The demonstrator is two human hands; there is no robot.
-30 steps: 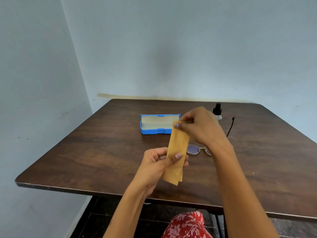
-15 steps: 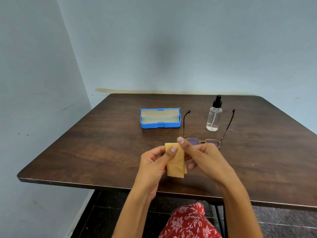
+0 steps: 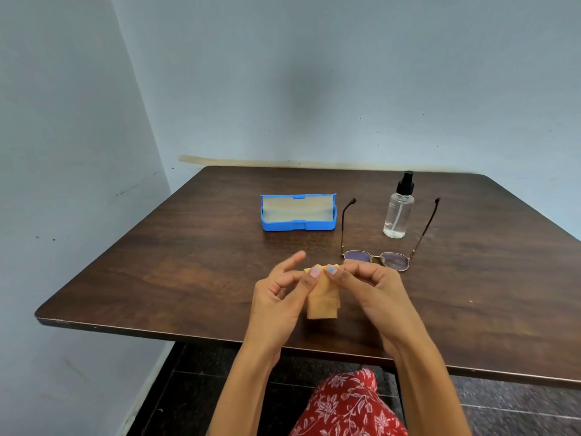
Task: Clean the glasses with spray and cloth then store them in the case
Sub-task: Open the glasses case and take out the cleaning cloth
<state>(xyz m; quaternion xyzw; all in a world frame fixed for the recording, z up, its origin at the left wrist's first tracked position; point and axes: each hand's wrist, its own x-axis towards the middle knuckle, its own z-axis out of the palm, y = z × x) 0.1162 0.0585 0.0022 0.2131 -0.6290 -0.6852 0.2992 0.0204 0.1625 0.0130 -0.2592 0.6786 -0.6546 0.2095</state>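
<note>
Head view: over the near part of the dark wooden worktop, the left hand and right hand each pinch the top edge of the small folded tan cloth, thumbs side by side, the left's other fingers spread loose. Just beyond the cloth lie the thin metal-framed glasses, arms unfolded. Beyond the glasses, between their arms, stands the clear spray bottle with black nozzle. Left of the glasses sits the open blue plastic case.
</note>
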